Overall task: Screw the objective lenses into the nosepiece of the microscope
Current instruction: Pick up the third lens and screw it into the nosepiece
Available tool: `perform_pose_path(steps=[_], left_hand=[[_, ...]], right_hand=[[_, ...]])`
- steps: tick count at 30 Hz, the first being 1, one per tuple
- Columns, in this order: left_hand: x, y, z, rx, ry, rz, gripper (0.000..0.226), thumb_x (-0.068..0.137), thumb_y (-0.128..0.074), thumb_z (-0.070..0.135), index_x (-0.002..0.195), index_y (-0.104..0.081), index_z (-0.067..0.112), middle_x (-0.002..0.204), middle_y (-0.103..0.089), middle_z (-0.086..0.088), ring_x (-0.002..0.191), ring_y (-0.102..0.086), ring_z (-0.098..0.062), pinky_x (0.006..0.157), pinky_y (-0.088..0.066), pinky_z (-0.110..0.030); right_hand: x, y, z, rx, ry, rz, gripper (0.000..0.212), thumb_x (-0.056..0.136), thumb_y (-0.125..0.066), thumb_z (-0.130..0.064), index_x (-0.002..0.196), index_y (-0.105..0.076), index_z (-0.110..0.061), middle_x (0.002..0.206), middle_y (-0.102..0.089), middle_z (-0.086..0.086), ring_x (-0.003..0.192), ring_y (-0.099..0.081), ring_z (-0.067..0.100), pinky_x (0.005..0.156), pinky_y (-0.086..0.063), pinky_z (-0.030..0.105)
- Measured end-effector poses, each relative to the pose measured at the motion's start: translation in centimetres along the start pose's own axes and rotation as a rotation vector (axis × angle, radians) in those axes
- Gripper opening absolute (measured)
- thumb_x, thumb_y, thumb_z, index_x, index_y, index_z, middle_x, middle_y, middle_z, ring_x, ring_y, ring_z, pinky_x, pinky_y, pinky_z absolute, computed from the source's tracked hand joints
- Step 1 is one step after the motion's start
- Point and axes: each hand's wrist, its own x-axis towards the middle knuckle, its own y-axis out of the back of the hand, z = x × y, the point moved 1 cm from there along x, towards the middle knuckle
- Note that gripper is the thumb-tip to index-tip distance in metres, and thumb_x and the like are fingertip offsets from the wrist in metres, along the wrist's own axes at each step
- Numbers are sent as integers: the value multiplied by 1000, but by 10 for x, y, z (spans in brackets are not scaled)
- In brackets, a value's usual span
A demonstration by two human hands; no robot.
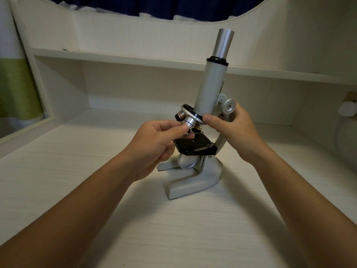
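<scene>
A grey microscope [209, 88] stands upright on the white desk, its tube leaning slightly right. The round nosepiece [190, 112] sits at the tube's foot above the black stage [195, 147]. A silver objective lens [190, 122] with a blue ring hangs from the nosepiece, and my left hand [154, 144] pinches its lower end between thumb and fingers. Two other lenses sit in the nosepiece: a dark one [179, 116] at the left and one [198, 129] behind the silver lens. My right hand [231, 126] grips the microscope's curved arm, thumb against the nosepiece's rim.
The white desk [173, 219] spreads around the microscope's horseshoe base [193, 180]. A shelf [116, 57] runs along the back wall above the desk. The focus knob [229, 106] sticks out just above my right hand. A white device [346, 110] is mounted on the right wall.
</scene>
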Motion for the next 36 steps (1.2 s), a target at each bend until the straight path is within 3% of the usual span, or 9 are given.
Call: perform_pose_path(steps=[3,9,15,18,23,30,36], left_hand=[[1,0,-1,-13,-17,37,14,89,-69,19,98,-74,10,97,-78,-11,34,-29,-6,34,-27,-15],[0,-2,1,-40,62,-61,36,100,-49,36,107,-74,12,103,-78,-12,33,-29,-7,34,-27,-15],[0,1,0,11,-17,26,21,90,-67,26,102,-75,11,100,-78,-11,35,-29,-7,36,-27,-15],[0,0,1,-10,31,-14,29,96,-58,35,107,-75,14,105,-78,-9,35,-31,-6,36,-26,-15],[-2,-3,0,21,79,-81,39,101,-49,37,111,-68,4,105,-78,-9,35,-33,-6,38,-27,-15],[-1,-4,-2,32,-54,49,17,91,-67,24,94,-79,13,92,-79,-10,37,-30,-6,37,-27,-16],[-2,-4,0,3,75,-77,40,100,-50,39,112,-69,7,106,-78,-8,34,-33,-6,36,-29,-15]], right_hand=[[0,0,0,1,-1,-3,72,59,-82,-60,121,-65,-28,124,-74,15,118,-66,42,102,-57,50],[-1,0,0,6,1,5,74,60,-83,-58,124,-66,-23,123,-74,16,111,-69,38,96,-59,44],[0,0,-1,0,-1,0,67,60,-83,-59,118,-66,-30,122,-75,13,109,-70,34,98,-59,44],[0,0,-1,5,0,5,71,59,-83,-58,120,-67,-26,121,-75,14,102,-70,31,94,-59,42],[0,1,1,2,5,14,76,60,-83,-56,123,-67,-17,125,-70,25,119,-63,46,104,-54,54],[1,1,2,0,-5,4,80,60,-84,-56,126,-66,-16,129,-69,28,122,-61,49,108,-52,59],[1,1,4,22,-2,4,77,61,-85,-54,124,-66,-15,128,-68,29,122,-61,49,107,-52,60]])
